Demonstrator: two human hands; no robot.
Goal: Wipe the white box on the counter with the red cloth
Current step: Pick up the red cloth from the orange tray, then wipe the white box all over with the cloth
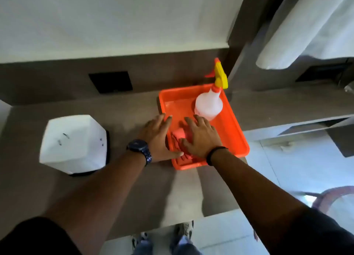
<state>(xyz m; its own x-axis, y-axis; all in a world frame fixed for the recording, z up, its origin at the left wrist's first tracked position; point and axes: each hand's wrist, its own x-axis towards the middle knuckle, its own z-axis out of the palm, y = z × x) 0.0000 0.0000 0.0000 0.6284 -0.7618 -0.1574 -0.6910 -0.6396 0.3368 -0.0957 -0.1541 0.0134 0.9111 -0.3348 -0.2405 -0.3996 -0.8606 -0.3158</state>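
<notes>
Hands over an orange tray [235,132] on my desk [57,193]: my left hand [160,138] lies flat across the tray's left rim, fingers spread and pointing away from me, thumb tucked along the near edge of the red cloth [180,138]. My right hand [201,138] is spread palm-down on top of that cloth, which sits crumpled on the tray floor between my two hands. Neither grip is closed; both are wide open, pressing or resting rather than pinching, and I cannot tell whether any finger has hooked the fabric underneath. A spray bottle [208,106] with a yellow and orange trigger stands upright in the tray's far corner, just beyond my right fingertips. The white box [73,142] stands on the desk well to the left of the tray, apart from both hands, with a few small dark marks on its top face. A dark watch [138,147] is on my left wrist, a black band [214,155] on my right.
</notes>
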